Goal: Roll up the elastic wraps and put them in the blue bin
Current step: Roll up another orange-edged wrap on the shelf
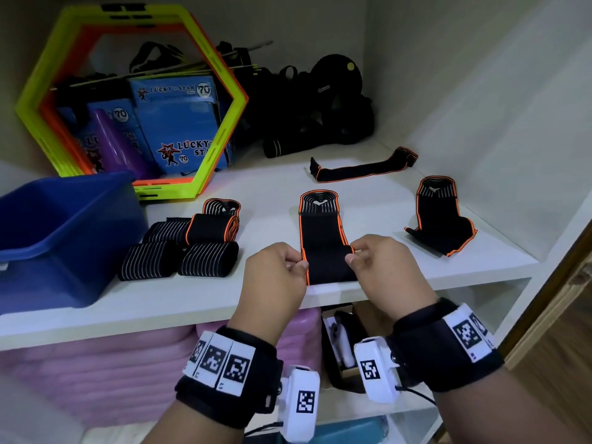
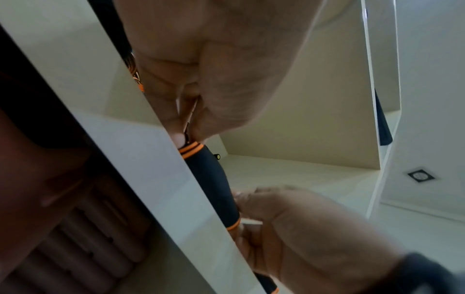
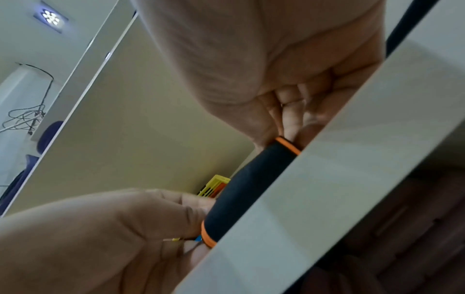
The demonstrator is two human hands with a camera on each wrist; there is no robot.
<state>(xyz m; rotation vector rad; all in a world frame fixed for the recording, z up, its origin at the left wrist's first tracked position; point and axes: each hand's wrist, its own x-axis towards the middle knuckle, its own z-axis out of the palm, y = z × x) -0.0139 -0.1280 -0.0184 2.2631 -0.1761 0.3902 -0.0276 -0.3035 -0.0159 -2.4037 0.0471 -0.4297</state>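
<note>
A black elastic wrap with orange edging (image 1: 323, 238) lies flat on the white shelf, its near end folded over. My left hand (image 1: 288, 267) pinches the fold's left edge and my right hand (image 1: 362, 256) pinches its right edge. In the left wrist view the rolled end (image 2: 214, 185) lies along the shelf edge between the left hand (image 2: 186, 131) and the right hand (image 2: 251, 210). The right wrist view shows the same roll (image 3: 249, 187) held by the right hand (image 3: 286, 131) and the left hand (image 3: 191, 218). The blue bin (image 1: 61, 238) stands at the left.
Rolled striped wraps (image 1: 179, 251) sit beside the bin. Another folded wrap (image 1: 442, 216) lies at the right, and a flat one (image 1: 362, 166) behind. Hexagon frames (image 1: 128, 100), blue packs and black gear fill the back. The shelf's front edge (image 1: 160, 312) lies just under my hands.
</note>
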